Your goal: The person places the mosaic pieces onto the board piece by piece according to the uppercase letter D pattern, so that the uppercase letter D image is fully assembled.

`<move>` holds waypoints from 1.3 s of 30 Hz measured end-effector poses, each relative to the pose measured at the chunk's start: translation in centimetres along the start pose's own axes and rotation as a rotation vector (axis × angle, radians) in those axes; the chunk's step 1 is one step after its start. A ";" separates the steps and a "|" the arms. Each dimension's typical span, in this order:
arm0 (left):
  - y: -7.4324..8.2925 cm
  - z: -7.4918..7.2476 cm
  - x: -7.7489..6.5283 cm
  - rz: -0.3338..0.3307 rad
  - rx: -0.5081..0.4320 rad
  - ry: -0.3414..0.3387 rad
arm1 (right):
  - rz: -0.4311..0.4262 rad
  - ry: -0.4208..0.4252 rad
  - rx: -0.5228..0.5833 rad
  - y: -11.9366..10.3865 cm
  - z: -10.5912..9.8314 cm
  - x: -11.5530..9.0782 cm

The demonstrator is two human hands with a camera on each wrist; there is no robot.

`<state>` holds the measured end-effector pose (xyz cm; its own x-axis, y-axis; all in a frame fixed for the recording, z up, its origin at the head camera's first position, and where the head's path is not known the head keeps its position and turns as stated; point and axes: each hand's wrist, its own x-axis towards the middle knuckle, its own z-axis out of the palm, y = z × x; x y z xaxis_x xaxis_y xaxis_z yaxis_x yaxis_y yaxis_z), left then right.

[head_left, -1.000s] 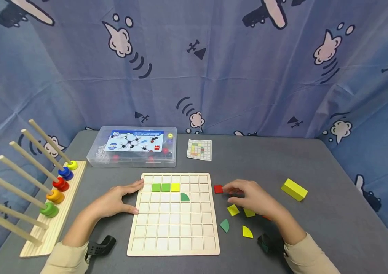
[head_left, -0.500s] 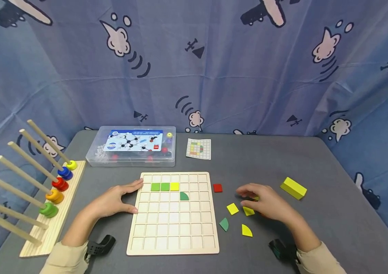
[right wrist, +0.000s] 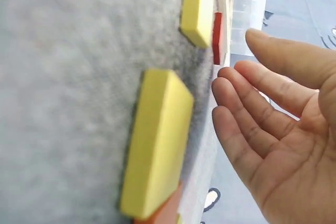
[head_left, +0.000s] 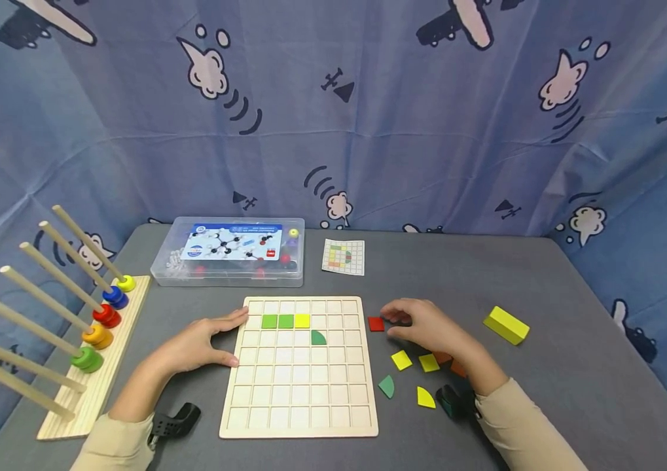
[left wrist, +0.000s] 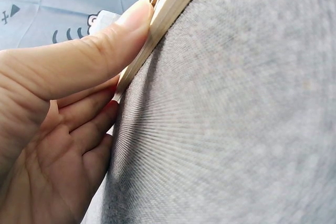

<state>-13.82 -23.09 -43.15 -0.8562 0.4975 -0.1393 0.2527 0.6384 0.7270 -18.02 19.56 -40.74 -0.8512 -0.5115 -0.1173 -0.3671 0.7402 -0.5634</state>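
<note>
Wooden grid board (head_left: 300,395): four tiles (head_left: 286,321) seated, loose tiles (head_left: 401,360) unplaced.
Its left edge is touched, ungripped, by the left hand (head_left: 198,341); nothing is held by the right hand (head_left: 429,325).

Free lane between right grip (head_left: 425,325) and yellow block (head_left: 506,326), loose tiles (head_left: 429,362) as near-side obstacles.

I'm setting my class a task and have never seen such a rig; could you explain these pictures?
There's no machine, only someone working barehanded. The wide picture is taken from the head, the two close ones from the wrists. On the grey table, the left hand touches the left edge of a pale wooden grid board. The empty right hand is beside a flat red square tile. Nearby lie a loose green quarter-round tile, a yellow rectangular block and a clear plastic box.
</note>
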 end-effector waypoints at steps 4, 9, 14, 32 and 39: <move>0.1 0.1 0.0 -0.005 -0.011 -0.002 | 0.000 -0.024 -0.035 -0.1 0.2 0.9; 0.0 0.1 0.0 -0.020 -0.014 0.001 | -0.019 -0.027 -0.080 -0.4 0.5 1.6; 0.0 0.1 0.0 -0.020 -0.006 -0.002 | -0.017 -0.017 -0.113 -0.6 0.8 1.9; 0.0 0.1 0.1 -0.036 -0.013 -0.006 | -0.042 0.015 0.006 -2.7 0.8 0.0; -0.1 0.1 0.1 -0.021 0.004 -0.003 | -0.106 0.011 0.029 -5.5 2.3 0.0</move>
<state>-13.89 -23.01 -43.27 -0.8599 0.4858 -0.1566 0.2364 0.6510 0.7214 -15.12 14.52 -39.50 -0.8124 -0.5813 -0.0464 -0.4447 0.6691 -0.5955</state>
